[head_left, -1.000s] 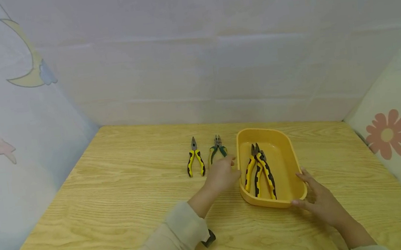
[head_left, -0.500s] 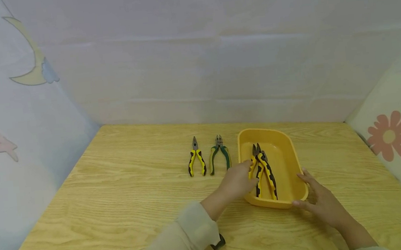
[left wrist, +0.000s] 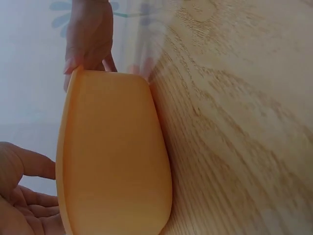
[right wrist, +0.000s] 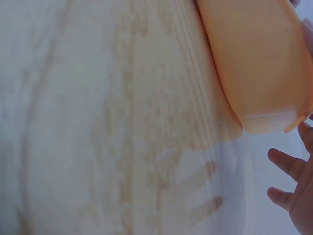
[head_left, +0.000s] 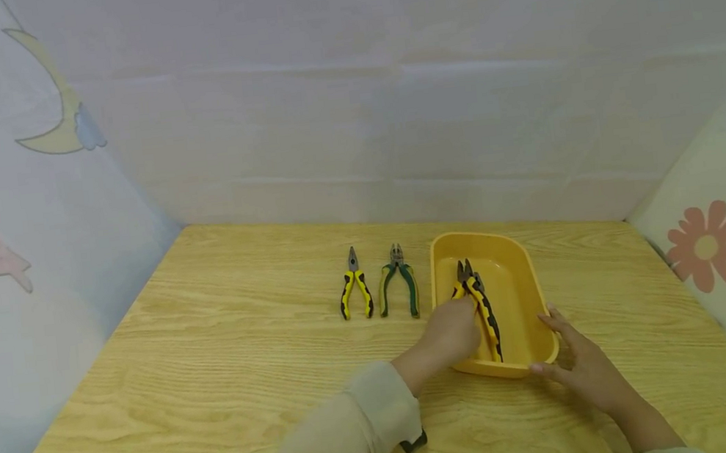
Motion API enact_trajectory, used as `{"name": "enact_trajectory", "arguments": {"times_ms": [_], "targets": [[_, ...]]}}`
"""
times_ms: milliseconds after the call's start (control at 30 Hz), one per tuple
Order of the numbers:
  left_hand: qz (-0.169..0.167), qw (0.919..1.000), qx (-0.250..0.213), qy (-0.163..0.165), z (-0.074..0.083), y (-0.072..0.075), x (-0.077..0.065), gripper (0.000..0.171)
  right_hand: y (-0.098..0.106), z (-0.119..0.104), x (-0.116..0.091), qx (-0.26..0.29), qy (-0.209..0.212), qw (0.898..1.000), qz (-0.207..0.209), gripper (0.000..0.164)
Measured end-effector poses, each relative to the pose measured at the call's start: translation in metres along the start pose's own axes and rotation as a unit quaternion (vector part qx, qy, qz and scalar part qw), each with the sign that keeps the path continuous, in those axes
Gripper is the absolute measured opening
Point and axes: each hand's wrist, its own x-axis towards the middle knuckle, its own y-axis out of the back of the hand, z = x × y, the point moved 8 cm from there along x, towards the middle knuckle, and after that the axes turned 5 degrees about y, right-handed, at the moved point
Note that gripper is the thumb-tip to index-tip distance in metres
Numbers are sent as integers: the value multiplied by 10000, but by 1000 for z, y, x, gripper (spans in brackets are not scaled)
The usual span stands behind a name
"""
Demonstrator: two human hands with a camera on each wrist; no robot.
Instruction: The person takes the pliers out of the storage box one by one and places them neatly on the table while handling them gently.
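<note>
A yellow tray (head_left: pixel 528 275) sits on the table with pliers (head_left: pixel 488 317) inside; their handles are yellow and black and their heads point away. My left hand (head_left: pixel 451 331) reaches over the tray's left side, down onto the handles, and hides part of them. In the left wrist view, its thumb and curled fingers (left wrist: pixel 36 200) pass behind the tray's rim; I cannot tell whether they grip a handle. My right hand (head_left: pixel 580 366) touches the tray's near right corner, thumb at the front and fingers on the right side. Its fingers (right wrist: pixel 288 166) look straight and spread in the right wrist view.
Left of the tray, long-nose pliers (head_left: pixel 353 263) with yellow and black handles lie on the wooden table (head_left: pixel 236 343). Between them and the tray lie green-handled pliers (head_left: pixel 412 288). A printed cloth backdrop (head_left: pixel 324 112) rises behind the table and along both sides.
My left hand has moved right, from beside the green-handled pliers, over the tray's left rim and onto the handles inside. The right hand and tray have stayed nearly still.
</note>
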Motion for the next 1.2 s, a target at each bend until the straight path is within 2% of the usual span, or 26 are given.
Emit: {"name": "enact_trajectory", "arguments": {"times_ms": [67, 233, 567, 667, 867, 1100, 1200], "targets": [[111, 9994, 313, 96, 2, -2, 3, 17, 0, 0, 0, 6, 3, 10000, -1, 75], [171, 9937, 1076, 261, 4, -7, 9, 11, 0, 0, -1, 24, 39, 10000, 8, 76], [146, 9751, 2194, 295, 3, -22, 24, 9, -1, -1, -1, -22, 128, 9999, 105, 75], [0, 9714, 2324, 488, 2, -25, 28, 10, -1, 0, -1, -37, 140, 9998, 106, 74], [-514, 9668, 2275, 1039, -3, -33, 33, 10, -1, 4, -1, -22, 122, 9999, 110, 74], [-614, 9636, 2322, 1177, -5, -41, 43, 14, -2, 5, -1, 3, 77, 9999, 135, 75], [-701, 9598, 2433, 1213, -8, -48, 51, 16, -1, 4, -1, 12, 77, 9999, 140, 75]]}}
